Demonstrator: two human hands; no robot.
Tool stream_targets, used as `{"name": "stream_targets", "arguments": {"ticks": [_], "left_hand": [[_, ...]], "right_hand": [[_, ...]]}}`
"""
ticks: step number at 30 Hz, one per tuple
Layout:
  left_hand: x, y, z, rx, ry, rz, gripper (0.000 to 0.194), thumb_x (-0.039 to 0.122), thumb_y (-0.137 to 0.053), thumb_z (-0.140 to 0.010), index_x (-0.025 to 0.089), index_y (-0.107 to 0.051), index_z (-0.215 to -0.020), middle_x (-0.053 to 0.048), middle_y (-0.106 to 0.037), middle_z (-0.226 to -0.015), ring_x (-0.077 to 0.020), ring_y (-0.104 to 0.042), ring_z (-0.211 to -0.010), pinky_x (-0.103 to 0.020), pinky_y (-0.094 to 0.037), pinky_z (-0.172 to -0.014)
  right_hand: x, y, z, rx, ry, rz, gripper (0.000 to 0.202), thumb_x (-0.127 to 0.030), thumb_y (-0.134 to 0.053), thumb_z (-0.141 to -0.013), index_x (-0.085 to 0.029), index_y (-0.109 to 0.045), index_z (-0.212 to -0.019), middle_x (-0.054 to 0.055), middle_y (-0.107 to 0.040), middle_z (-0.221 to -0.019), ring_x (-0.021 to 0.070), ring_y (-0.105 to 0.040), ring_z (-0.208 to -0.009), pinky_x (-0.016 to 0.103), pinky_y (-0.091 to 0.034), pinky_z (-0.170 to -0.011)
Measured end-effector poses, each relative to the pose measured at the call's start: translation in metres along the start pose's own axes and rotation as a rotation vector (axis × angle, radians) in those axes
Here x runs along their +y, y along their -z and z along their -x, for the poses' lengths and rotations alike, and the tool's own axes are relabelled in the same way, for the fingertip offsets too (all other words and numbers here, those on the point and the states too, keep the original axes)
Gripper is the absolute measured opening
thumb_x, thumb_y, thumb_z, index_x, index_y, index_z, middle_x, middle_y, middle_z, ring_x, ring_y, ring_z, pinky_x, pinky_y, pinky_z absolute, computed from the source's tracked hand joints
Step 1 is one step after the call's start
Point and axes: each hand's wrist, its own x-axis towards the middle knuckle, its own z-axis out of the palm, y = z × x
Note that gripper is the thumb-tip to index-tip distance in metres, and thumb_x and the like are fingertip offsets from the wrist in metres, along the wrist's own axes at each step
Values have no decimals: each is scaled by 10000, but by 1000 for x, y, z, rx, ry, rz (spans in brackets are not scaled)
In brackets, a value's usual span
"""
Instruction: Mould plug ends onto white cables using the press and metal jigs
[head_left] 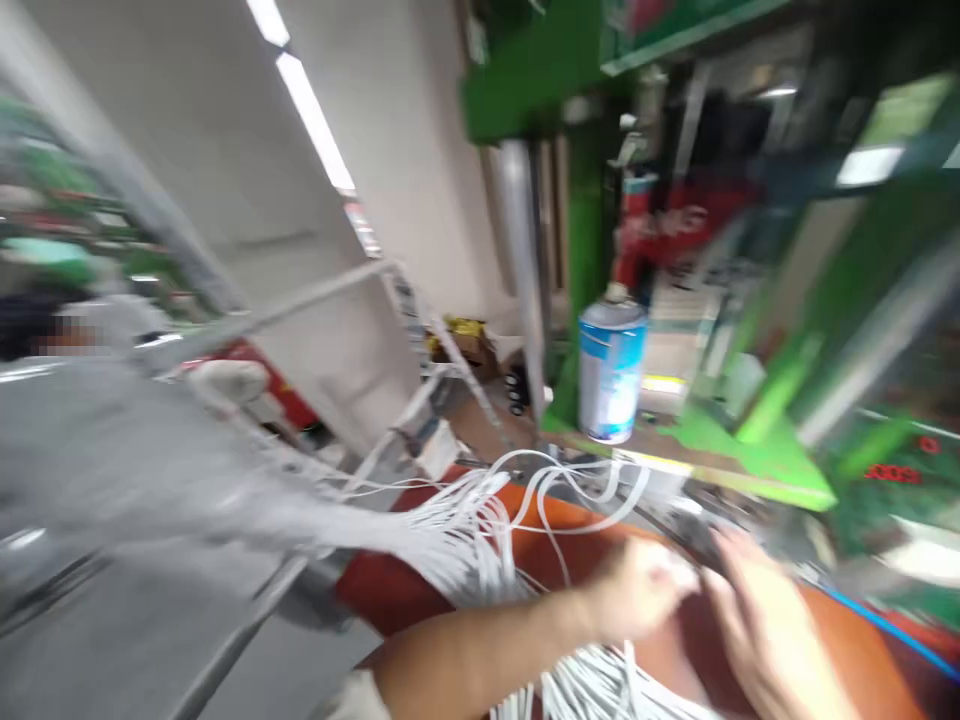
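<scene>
My left hand (641, 585) reaches in from the bottom centre, its fingers curled together around something small and whitish that blur hides. Close to its right is my right hand (757, 590), fingers fairly straight and pointing up and left; motion smears their tips, and whether they touch anything is unclear. A large bundle of thin white cables (472, 530) lies left of my hands, with loops rising behind them. More white strands (592, 685) show below my left forearm. An orange-brown surface (577, 520) lies under the cables and hands.
A blue and white spray can (613, 375) stands on the green machine ledge (780, 475) behind my hands. Metal columns (521, 260) rise there. At left are a grey surface (135, 450), a metal frame (300, 300) and a person (124, 310). A blue line (885, 625) runs at right.
</scene>
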Motion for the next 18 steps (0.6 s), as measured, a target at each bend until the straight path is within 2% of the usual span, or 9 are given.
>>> {"name": "stream_targets", "arguments": {"ticks": [2,4,7,10,12,14,16,18], "left_hand": [[-8,2,-6,-49,50,71,503,661,-666,-853,162,-673,-915,-8,-543,-680,-116,-474,-527,-263,-450,-489],[-13,8,-9,-115,116,137,545,659,-657,-874,152,-646,-1074,-23,-599,-769,-128,-563,-542,-256,-487,-479],[-11,16,-9,-115,207,165,476,591,-724,-873,140,-631,-994,-20,-625,-751,-112,-575,-491,-225,-475,-431],[-8,16,-4,-103,228,120,436,553,-740,-877,139,-604,-861,-14,-620,-722,-86,-539,-460,-207,-464,-408],[-7,14,-1,-97,228,118,420,536,-750,-873,142,-608,-907,-10,-624,-750,-97,-566,-502,-217,-504,-430],[-8,12,0,-114,257,134,426,529,-736,-885,149,-612,-1031,-1,-629,-773,-108,-586,-523,-228,-526,-438],[-8,11,0,-143,301,136,444,528,-698,-913,155,-592,-1132,4,-638,-762,-106,-576,-494,-213,-494,-408],[-8,9,1,-164,322,105,437,521,-672,-931,149,-584,-1141,-1,-648,-739,-97,-554,-451,-190,-438,-370]], "right_hand": [[-1,4,13,-96,0,145,448,-332,-443,-1035,-187,-614,-1423,183,-655,-1394,407,-599,-1296,646,-487,-1057],[-9,5,15,-229,-17,242,440,-182,-441,-1017,-144,-584,-1431,191,-618,-1430,369,-595,-1261,570,-510,-1031],[-22,8,6,-312,-170,371,431,-84,-473,-978,-138,-607,-1384,170,-680,-1208,320,-622,-1019,459,-540,-850],[-28,21,0,-354,-277,409,201,-149,-544,-1001,-170,-701,-1125,120,-673,-999,309,-604,-934,419,-504,-785],[-30,34,1,-373,-294,358,141,-194,-564,-1018,-182,-684,-947,101,-670,-954,297,-612,-927,403,-488,-794],[-31,47,4,-381,-329,253,167,-229,-540,-1045,-192,-653,-926,80,-680,-919,265,-632,-873,371,-476,-762],[-33,58,8,-389,-391,96,173,-268,-501,-1072,-206,-635,-983,46,-682,-855,225,-639,-768,336,-462,-696],[-35,65,12,-384,-426,-38,194,-300,-467,-1091,-222,-632,-1025,26,-685,-842,206,-649,-741,323,-467,-687]]}}
